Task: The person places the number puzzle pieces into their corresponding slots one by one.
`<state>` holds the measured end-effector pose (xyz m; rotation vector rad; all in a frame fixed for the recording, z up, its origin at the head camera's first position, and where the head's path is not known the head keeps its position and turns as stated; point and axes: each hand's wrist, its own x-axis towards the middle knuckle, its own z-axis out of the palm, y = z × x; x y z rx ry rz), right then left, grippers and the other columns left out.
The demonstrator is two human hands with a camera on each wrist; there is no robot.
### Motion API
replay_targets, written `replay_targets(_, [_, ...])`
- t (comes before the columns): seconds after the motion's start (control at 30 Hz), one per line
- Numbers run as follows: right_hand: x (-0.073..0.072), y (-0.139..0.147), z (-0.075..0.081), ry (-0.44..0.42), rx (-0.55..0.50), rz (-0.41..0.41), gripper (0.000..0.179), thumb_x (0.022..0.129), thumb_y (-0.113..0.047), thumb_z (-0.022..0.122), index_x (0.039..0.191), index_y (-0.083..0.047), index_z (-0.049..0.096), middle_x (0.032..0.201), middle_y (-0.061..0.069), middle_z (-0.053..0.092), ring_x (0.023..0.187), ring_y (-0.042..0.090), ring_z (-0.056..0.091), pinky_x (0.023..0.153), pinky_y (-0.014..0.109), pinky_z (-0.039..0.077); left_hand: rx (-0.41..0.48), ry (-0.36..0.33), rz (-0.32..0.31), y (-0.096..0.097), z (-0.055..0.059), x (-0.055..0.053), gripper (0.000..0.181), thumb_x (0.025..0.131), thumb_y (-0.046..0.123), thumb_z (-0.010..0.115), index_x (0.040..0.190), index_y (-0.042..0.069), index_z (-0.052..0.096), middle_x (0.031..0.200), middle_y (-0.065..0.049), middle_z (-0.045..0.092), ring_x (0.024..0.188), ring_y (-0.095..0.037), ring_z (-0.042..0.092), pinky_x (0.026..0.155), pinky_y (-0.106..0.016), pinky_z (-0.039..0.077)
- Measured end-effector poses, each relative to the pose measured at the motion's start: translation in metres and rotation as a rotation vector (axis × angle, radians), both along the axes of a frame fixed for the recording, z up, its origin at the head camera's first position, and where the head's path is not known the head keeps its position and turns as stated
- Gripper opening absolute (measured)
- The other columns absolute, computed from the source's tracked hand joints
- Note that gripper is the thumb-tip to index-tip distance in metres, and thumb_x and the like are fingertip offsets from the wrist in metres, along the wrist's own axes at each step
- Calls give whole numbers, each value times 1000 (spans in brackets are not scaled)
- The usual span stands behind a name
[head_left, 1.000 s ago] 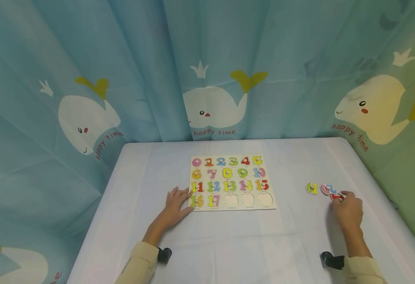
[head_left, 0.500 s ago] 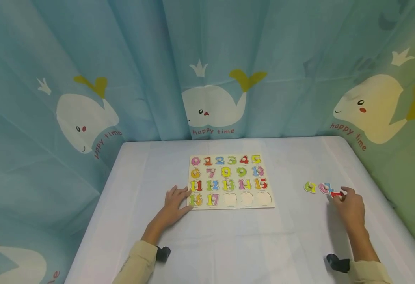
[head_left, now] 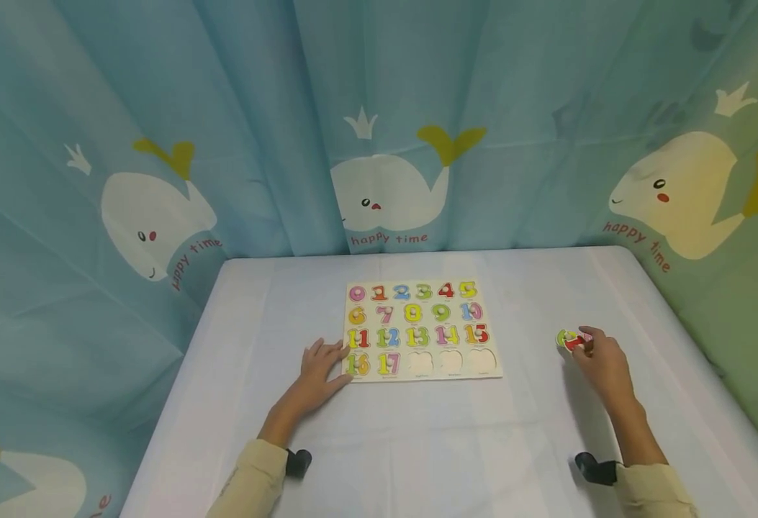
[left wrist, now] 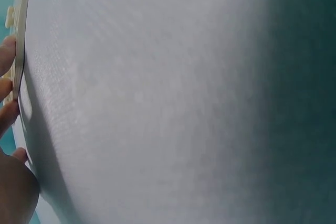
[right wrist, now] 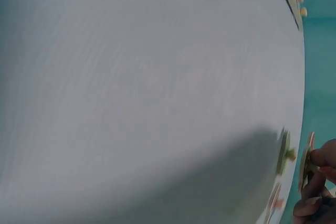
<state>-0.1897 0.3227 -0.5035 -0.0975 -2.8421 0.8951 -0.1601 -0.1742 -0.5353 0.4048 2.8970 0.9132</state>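
A wooden number puzzle board (head_left: pixel 404 374) lies on the white table, with numbered knob pieces seated from 0 to 17. Three recesses in its front row, at the right, hold no piece. My left hand (head_left: pixel 317 374) rests at the board's left edge, fingers spread over the border; the left wrist view catches those fingertips (left wrist: pixel 7 53) on the rim. Off to the right, my right hand (head_left: pixel 607 367) pinches a red number puzzle piece (head_left: pixel 573 345), raised above the table in the right wrist view. Below it lie a green-and-yellow piece (right wrist: pixel 283 153) and a pinkish piece (right wrist: pixel 273 205), both partly hidden from the head view.
The white tabletop (head_left: pixel 417 453) ends at a blue curtain (head_left: pixel 275 180) printed with whales, which hangs behind and along the sides. A dark wrist camera mount (head_left: pixel 595 469) juts out from the right sleeve, and another mount (head_left: pixel 298 464) from the left one.
My right hand has lifted the red piece off the table and carried it leftward, over the other loose pieces. The left hand stays at the board's edge.
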Motion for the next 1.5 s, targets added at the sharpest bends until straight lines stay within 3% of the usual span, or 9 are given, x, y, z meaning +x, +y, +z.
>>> replay_targets(0.33, [-11,-27,-1,60,-42,90,38,80,1,53,116,12,52,82,21,59,74,33,56,60,38,45,16,9,3,1,-1,-1,56,89,31,65,136,7,48,143,-14,40,136,-42,15,105,-64,2])
replay_targets(0.6, [-16,-52,-1,-61,-51,166,41,86,-3,55,125,8,49,92,22,57,83,34,55,69,43,49,5,23,-1,1,-1,0,56,88,31,65,136,7,49,143,-14,40,136,-42,16,105,-65,3])
replay_targets(0.9, [-25,-78,1,-122,-31,216,44,86,-5,58,128,5,48,94,19,54,82,31,52,69,40,49,12,26,13,2,-1,0,55,88,30,66,136,8,49,143,-13,41,136,-42,16,105,-64,3])
replay_targets(1.13, [-28,-96,-1,-139,-25,253,46,86,-4,59,129,3,48,93,16,53,82,29,52,73,40,48,23,30,11,2,-1,1,55,88,29,66,135,7,50,142,-13,41,136,-42,16,105,-64,3])
replay_targets(1.5, [-29,-124,-4,-109,-35,357,45,84,1,61,127,5,50,85,10,52,76,23,49,65,35,45,25,28,12,2,1,2,55,87,29,67,135,7,50,142,-14,42,136,-42,16,105,-64,3])
